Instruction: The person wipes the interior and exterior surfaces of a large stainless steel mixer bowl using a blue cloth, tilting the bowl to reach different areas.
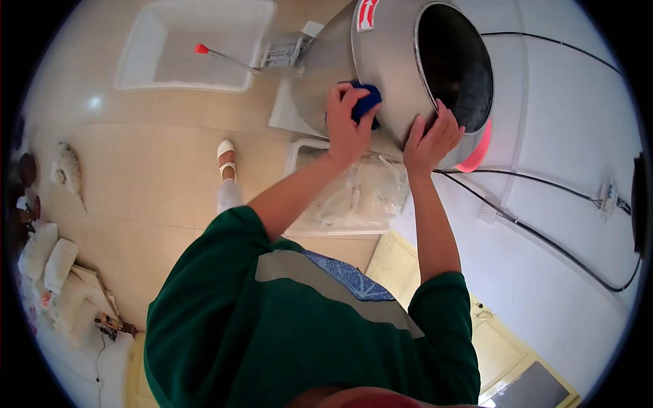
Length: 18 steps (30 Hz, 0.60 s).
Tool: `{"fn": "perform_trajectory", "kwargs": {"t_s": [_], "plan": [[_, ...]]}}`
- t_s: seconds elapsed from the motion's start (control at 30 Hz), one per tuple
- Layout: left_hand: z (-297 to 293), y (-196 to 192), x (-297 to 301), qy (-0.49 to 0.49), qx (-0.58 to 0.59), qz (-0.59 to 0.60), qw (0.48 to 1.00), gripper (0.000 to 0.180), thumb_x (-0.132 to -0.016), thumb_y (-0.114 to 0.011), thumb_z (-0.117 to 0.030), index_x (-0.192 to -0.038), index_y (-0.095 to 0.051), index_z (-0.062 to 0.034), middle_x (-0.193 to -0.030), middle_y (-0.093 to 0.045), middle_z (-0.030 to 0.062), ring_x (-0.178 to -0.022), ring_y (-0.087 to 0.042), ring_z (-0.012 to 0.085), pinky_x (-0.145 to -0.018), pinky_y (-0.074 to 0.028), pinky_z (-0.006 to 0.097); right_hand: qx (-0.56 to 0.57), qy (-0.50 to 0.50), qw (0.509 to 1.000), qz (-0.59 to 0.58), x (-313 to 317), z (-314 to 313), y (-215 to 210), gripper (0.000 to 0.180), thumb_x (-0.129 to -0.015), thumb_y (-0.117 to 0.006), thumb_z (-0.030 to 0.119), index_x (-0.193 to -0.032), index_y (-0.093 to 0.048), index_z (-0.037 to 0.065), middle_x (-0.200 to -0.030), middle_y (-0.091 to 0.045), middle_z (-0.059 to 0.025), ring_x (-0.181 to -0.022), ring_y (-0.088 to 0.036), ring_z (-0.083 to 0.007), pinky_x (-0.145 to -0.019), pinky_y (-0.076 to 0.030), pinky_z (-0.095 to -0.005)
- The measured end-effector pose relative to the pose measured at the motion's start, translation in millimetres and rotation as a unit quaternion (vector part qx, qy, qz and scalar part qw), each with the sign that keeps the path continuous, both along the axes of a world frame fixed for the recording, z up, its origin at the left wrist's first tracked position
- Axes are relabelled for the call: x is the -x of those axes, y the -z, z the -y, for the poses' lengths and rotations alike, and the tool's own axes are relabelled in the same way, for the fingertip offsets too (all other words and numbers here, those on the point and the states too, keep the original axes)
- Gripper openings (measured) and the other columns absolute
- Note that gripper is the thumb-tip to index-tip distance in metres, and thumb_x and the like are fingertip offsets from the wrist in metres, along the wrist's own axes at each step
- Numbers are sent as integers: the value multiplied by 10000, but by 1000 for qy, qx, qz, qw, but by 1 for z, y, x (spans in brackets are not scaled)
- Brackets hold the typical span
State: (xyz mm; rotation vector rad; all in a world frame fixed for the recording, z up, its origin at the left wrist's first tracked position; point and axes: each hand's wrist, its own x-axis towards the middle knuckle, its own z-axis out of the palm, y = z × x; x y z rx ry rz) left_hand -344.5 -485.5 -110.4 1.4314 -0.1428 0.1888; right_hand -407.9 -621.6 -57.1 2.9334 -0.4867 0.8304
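Note:
A large stainless-steel drum (391, 54) with a round, dark opening is tilted toward the upper right in front of me. My left hand (348, 126) is closed on a dark blue cloth (367, 102) and presses it against the drum's outer side. My right hand (433, 139) lies on the metal by the lower edge of the opening, its fingers apart and the tips at the rim. A red-and-white arrow sticker (366, 15) is on the drum above the cloth. The inside of the drum is too dark to make out.
A white plastic tub (252, 81) stands on the floor at upper left, near a red-knobbed lever (228, 57). Under my arms is another tub with clear plastic bags (360, 197). Black cables (544, 238) run along the right wall. Sacks (60, 265) lie at far left.

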Motion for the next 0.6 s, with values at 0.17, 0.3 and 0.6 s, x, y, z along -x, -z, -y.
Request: {"fn": "perform_trajectory", "kwargs": {"t_s": [0.17, 0.3, 0.6], "plan": [[-4, -7, -81, -1, -107, -20, 994, 294, -734, -772, -195, -936, -642, -25, -969, -563, 156, -923, -564, 333, -798, -466, 397, -9, 5, 1000, 26, -1, -3, -2, 469, -870, -538, 350, -1266, -509, 101, -1175, -534, -102, -1179, -450, -287, -1094, -175, -523], [-5, -7, -110, -24, -117, -40, 992, 337, -730, -776, -246, -952, -659, -21, -940, -617, 163, -888, -603, 311, -789, -469, 378, -8, -17, 998, 52, -3, -6, -2, 460, -867, -544, 348, -1257, -515, 106, -1161, -539, -100, -1173, -453, -285, -1091, -182, -523], [-9, -14, -48, 11, -119, -8, 993, 276, -718, -772, -170, -922, -652, -28, -953, -568, 151, -937, -560, 339, -841, -443, 393, 4, 6, 999, 43, 4, -5, -2, 463, -859, -551, 364, -1247, -520, 113, -1156, -543, -89, -1158, -461, -279, -1094, -189, -508]]}}
